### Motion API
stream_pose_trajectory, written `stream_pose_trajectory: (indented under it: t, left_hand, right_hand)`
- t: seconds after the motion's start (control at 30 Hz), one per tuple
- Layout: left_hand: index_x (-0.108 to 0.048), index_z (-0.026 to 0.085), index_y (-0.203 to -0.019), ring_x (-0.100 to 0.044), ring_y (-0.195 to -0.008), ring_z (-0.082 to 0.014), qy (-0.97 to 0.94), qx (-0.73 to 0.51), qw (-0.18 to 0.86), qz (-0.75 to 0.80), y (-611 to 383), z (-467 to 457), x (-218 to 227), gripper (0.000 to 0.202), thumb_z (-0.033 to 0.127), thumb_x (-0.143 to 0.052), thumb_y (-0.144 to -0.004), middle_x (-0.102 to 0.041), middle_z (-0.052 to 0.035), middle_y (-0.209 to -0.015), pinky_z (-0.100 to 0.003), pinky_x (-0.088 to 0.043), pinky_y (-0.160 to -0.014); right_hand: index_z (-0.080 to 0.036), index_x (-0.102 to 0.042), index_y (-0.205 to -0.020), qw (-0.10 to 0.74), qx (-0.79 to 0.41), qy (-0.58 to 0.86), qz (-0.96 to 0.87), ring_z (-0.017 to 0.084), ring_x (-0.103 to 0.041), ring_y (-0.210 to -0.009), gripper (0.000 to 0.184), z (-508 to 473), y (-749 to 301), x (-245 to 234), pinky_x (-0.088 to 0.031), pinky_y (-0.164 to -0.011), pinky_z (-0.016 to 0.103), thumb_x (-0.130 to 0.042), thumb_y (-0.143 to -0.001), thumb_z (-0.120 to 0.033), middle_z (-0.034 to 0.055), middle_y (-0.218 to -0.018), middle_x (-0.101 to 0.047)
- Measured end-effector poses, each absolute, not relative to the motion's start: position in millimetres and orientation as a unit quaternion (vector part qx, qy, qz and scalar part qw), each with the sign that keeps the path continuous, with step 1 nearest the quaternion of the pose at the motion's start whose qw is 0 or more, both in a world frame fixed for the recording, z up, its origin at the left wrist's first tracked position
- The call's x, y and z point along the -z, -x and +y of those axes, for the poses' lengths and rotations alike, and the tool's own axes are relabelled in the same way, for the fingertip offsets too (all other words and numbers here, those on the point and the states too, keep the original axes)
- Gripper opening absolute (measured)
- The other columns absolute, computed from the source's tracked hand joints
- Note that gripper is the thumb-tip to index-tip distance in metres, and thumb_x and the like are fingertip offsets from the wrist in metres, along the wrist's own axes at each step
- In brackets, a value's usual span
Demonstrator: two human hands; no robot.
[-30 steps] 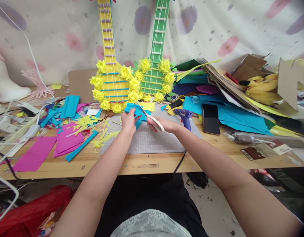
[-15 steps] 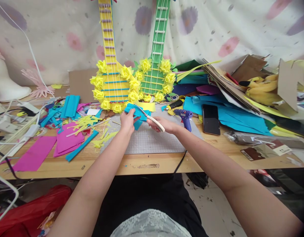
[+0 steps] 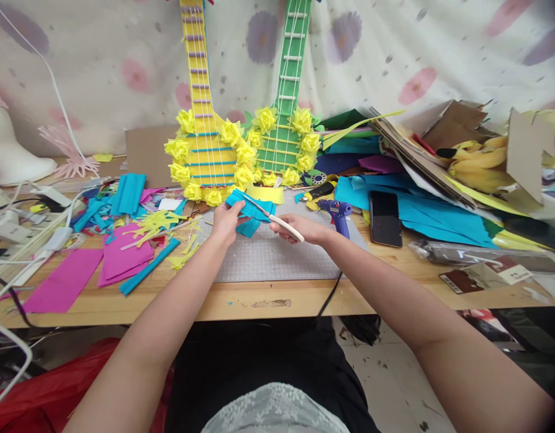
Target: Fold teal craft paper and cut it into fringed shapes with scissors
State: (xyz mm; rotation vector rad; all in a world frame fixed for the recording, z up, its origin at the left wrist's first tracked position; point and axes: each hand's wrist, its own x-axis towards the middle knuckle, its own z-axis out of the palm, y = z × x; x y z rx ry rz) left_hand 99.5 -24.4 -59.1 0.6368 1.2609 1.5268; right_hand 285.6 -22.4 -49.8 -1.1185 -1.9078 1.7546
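My left hand (image 3: 223, 222) is closed on a folded piece of turquoise crepe paper (image 3: 250, 211), held above the grey cutting mat (image 3: 277, 258). My right hand (image 3: 299, 228) grips white-handled scissors (image 3: 277, 221), and their blades point left into the turquoise paper. Just behind the hands stand two paper guitars, a yellow one (image 3: 205, 150) and a green one (image 3: 284, 138), both ringed with yellow paper flowers.
A blue glue gun (image 3: 337, 211) and a black phone (image 3: 384, 218) lie right of the mat. Magenta sheets (image 3: 119, 258), turquoise strips and yellow scraps cover the left of the wooden table (image 3: 268, 300). Cardboard and paper stacks pile at the right. White cables run on the far left.
My left hand has shifted slightly left with the turquoise paper. The scissor blades have advanced further left into the paper.
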Motion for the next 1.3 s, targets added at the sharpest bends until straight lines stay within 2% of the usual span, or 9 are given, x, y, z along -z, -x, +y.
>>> stream_pose_trajectory:
  t: [0.13, 0.3, 0.53, 0.87, 1.3]
  left_hand:
    - [-0.056, 0.015, -0.066, -0.056, -0.057, -0.0117, -0.288, -0.611, 0.518, 0.525, -94, -25, 60, 0.012, 0.017, -0.068, -0.064, -0.058, 0.0012, -0.059, -0.03, -0.054, -0.063]
    - [-0.058, 0.015, -0.069, -0.056, -0.054, -0.0116, -0.308, -0.59, 0.529, 0.526, -89, -24, 60, 0.013, 0.017, -0.069, -0.063, -0.061, 0.0002, -0.06, -0.026, -0.052, -0.055]
    - [-0.061, 0.014, -0.07, -0.058, -0.055, -0.0124, -0.333, -0.565, 0.536, 0.532, -90, -28, 55, 0.012, 0.017, -0.07, -0.062, -0.063, -0.0006, -0.062, -0.025, -0.051, -0.053]
    - [-0.061, 0.014, -0.066, -0.058, -0.055, -0.0121, -0.348, -0.535, 0.548, 0.541, -92, -29, 53, 0.014, 0.018, -0.073, -0.059, -0.064, -0.001, -0.062, -0.025, -0.051, -0.052]
    - [-0.066, 0.013, -0.071, -0.058, -0.053, -0.0126, -0.38, -0.501, 0.567, 0.532, -79, -27, 56, 0.021, 0.021, -0.078, -0.056, -0.066, -0.0024, -0.067, -0.027, -0.051, -0.054]
  right_hand:
    - [-0.017, -0.044, -0.069, 0.137, -0.608, 0.387, -0.68, 0.004, -0.035, -0.042, 0.056, -19, -291, 52, -0.028, -0.039, 0.019, -0.068, -0.063, -0.068, -0.007, -0.051, -0.04]
    - [-0.017, -0.045, -0.069, 0.125, -0.609, 0.374, -0.688, 0.004, -0.036, -0.04, 0.056, -19, -296, 51, -0.028, -0.039, 0.019, -0.066, -0.065, -0.069, -0.0074, -0.05, -0.039]
    - [-0.018, -0.041, -0.072, 0.118, -0.6, 0.327, -0.72, 0.005, -0.037, -0.046, 0.055, -16, -296, 55, -0.03, -0.043, 0.02, -0.06, -0.071, -0.07, -0.0063, -0.057, -0.04]
    - [-0.02, -0.033, -0.069, 0.14, -0.629, 0.314, -0.697, 0.004, -0.031, -0.047, 0.058, -21, -293, 56, -0.027, -0.043, 0.019, -0.059, -0.07, -0.071, -0.0077, -0.057, -0.033]
    - [-0.018, -0.043, -0.073, 0.119, -0.623, 0.352, -0.688, 0.004, -0.035, -0.041, 0.056, -16, -297, 60, -0.026, -0.038, 0.018, -0.064, -0.067, -0.07, -0.0075, -0.051, -0.039]
